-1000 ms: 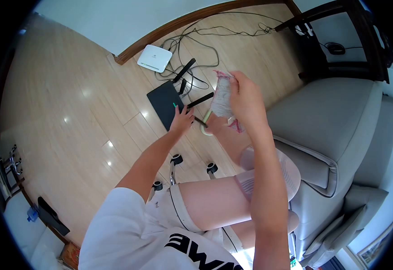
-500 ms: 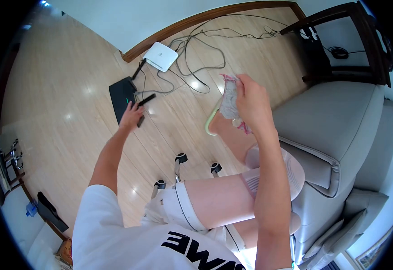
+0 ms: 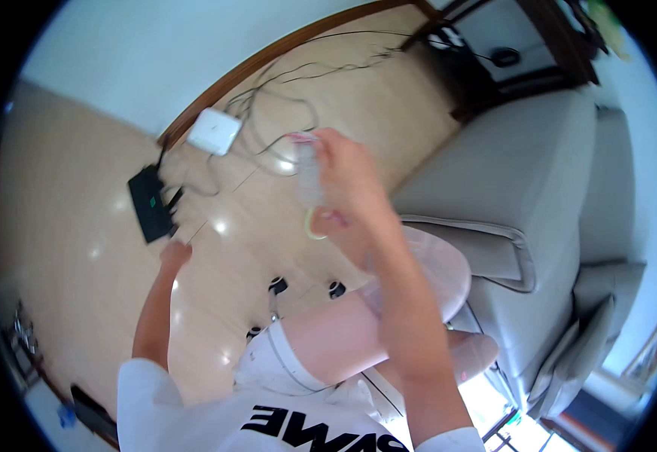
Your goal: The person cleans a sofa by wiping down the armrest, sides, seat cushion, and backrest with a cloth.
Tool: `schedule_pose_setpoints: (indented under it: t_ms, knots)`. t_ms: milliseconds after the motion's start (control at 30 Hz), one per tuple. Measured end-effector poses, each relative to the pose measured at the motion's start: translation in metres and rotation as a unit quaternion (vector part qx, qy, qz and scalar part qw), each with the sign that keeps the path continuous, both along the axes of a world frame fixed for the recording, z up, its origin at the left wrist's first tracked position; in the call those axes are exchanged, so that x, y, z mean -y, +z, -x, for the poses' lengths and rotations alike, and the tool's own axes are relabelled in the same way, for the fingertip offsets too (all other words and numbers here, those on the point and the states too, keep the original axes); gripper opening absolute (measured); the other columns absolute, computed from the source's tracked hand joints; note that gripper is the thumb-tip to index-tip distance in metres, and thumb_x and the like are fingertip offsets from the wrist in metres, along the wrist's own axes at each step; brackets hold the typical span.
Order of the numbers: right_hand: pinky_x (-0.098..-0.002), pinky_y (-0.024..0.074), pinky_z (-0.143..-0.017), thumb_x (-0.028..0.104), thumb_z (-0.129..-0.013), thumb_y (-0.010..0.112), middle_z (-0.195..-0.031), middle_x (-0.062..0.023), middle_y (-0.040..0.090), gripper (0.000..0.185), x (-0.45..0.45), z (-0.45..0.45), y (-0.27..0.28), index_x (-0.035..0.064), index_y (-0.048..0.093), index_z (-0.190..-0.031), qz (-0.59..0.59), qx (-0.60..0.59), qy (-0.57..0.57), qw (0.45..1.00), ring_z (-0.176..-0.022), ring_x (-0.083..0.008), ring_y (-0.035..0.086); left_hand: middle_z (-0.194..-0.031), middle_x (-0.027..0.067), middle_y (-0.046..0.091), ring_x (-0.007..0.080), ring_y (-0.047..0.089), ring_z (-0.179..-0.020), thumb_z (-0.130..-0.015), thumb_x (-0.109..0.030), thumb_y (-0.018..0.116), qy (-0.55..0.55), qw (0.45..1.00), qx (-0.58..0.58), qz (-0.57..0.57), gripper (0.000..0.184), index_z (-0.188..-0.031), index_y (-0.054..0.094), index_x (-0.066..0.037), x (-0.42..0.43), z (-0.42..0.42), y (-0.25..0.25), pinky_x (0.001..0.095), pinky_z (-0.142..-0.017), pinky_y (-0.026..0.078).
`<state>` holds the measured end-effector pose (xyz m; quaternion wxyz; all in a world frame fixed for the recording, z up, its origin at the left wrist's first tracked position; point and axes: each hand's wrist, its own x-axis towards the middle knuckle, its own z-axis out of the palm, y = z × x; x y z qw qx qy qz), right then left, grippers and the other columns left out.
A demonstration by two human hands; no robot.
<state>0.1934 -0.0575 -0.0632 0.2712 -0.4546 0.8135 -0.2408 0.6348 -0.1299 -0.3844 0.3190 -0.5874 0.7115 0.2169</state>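
Note:
A grey cloth [image 3: 309, 169] with a pink edge hangs from my right hand [image 3: 347, 173], whose fingers are closed on it above the floor and my lower leg. My left hand [image 3: 176, 254] is low on the left, right by the near end of a black router [image 3: 147, 200] with a green light and dark antennas. Blur hides the left fingers, so I cannot see whether they touch the router or an antenna. Beyond the router, a white box [image 3: 214, 132] with cables lies on the floor near the wall.
Loose cables [image 3: 275, 98] run along the wooden baseboard [image 3: 230, 71] to a dark wooden stand [image 3: 479, 83]. A grey sofa [image 3: 509, 173] fills the right side. Chair casters [image 3: 277, 285] show close to my legs, and a green slipper [image 3: 313, 224] is on my foot.
My view has turned and shifted, so the floor items appear lower and farther left. My left hand has drawn back from over the router to its near end. The right hand still holds the cloth.

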Motion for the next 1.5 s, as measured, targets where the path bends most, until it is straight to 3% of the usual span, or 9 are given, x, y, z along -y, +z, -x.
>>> schedule_pose_setpoints:
  t_ms: [133,333,400,467,567,867,967,1133,1500]
  knots:
    - [-0.0382,0.0518,-0.077,0.021,-0.105,0.053,-0.094,-0.0188,0.071,0.026,-0.007,-0.007,0.043,0.0037,0.066,-0.119,0.133,0.116,-0.082,0.981,-0.083,-0.03,0.067,-0.102,0.0285,0.071,0.0443,0.067,-0.098,-0.099,-0.055,0.051,-0.167,0.908,-0.137,-0.358,0.061,-0.098,0.072,0.003,-0.043,0.095,0.048,0.0514,-0.083,0.052]
    - [-0.0296,0.0499,-0.072,0.021,-0.105,0.057,-0.086,-0.0045,0.068,0.024,0.0,0.027,0.081,0.0006,0.065,-0.115,0.345,0.357,-0.159,0.854,-0.078,-0.0118,0.061,-0.129,0.0211,0.066,0.0294,0.064,-0.119,-0.101,-0.016,0.058,-0.213,0.873,-0.438,-0.037,0.041,-0.138,0.056,0.001,-0.04,0.289,0.169,0.0414,-0.102,0.048]
    - [-0.0283,0.05,-0.073,0.019,-0.103,0.061,-0.086,-0.0025,0.067,0.022,0.002,0.046,0.094,0.0001,0.064,-0.114,0.383,0.459,-0.198,0.777,-0.08,-0.0101,0.061,-0.132,0.0175,0.066,0.035,0.064,-0.117,-0.101,-0.031,0.054,-0.234,0.762,-0.597,0.093,0.046,-0.136,0.057,-0.002,0.0,0.326,0.071,0.0443,-0.105,0.048]
    - [-0.0258,0.0501,-0.074,0.018,-0.1,0.067,-0.089,0.0011,0.066,0.022,-0.004,0.063,0.115,-0.0002,0.065,-0.112,0.404,0.556,-0.239,0.686,-0.083,-0.0062,0.06,-0.138,0.0168,0.062,0.032,0.061,-0.124,-0.103,-0.034,0.049,0.255,0.469,-0.747,-0.396,0.05,-0.138,0.055,0.0,0.012,0.378,0.242,0.0438,-0.11,0.044]
    - [-0.0249,0.0505,-0.075,0.016,-0.092,0.077,-0.09,-0.0007,0.066,0.025,-0.024,0.076,0.117,0.0017,0.065,-0.11,0.465,0.429,-0.295,0.716,-0.082,-0.0073,0.06,-0.14,0.0161,0.061,0.0287,0.059,-0.128,-0.106,-0.04,0.041,0.245,0.265,-0.768,-0.529,0.055,-0.138,0.056,0.002,0.015,0.416,0.345,0.0427,-0.114,0.041]
    - [-0.0275,0.0484,-0.068,0.018,-0.089,0.08,-0.082,-0.0006,0.064,0.025,-0.136,0.142,0.194,0.0016,0.063,-0.094,0.438,0.094,-0.373,0.812,-0.074,-0.0103,0.058,-0.103,0.0052,0.068,0.0114,0.064,-0.091,-0.098,-0.007,0.062,0.123,0.43,-0.721,-0.53,0.021,-0.118,0.063,-0.002,-0.059,0.499,0.419,0.0261,-0.081,0.053]
    - [-0.0336,0.0501,-0.073,0.023,-0.089,0.078,-0.086,-0.0073,0.066,0.028,-0.176,0.185,0.179,-0.0007,0.065,-0.095,0.307,-0.181,-0.399,0.845,-0.081,-0.0205,0.061,-0.1,0.0054,0.065,0.0132,0.061,-0.085,-0.098,-0.008,0.06,-0.013,0.65,-0.744,-0.153,0.014,-0.11,0.064,-0.004,-0.089,0.542,0.417,0.0284,-0.075,0.051]
    - [-0.0417,0.0495,-0.084,0.029,-0.089,0.074,-0.099,-0.0166,0.068,0.03,-0.197,0.217,0.139,0.0003,0.069,-0.097,0.249,-0.272,-0.375,0.851,-0.099,-0.0338,0.06,-0.139,0.0202,0.054,0.0359,0.051,-0.13,-0.096,-0.017,0.059,-0.257,0.519,-0.815,0.028,0.043,-0.137,0.056,-0.003,-0.159,0.545,0.441,0.0464,-0.111,0.039]
    - [-0.0396,0.0499,-0.077,0.027,-0.088,0.076,-0.093,-0.011,0.072,0.024,-0.196,0.212,0.138,0.0028,0.074,-0.086,0.328,-0.24,-0.37,0.836,-0.086,-0.0292,0.063,-0.152,0.0291,0.038,0.045,0.037,-0.142,-0.09,-0.034,0.067,-0.386,0.567,-0.724,0.075,0.071,-0.147,0.043,0.0,-0.161,0.55,0.431,0.0556,-0.118,0.028]
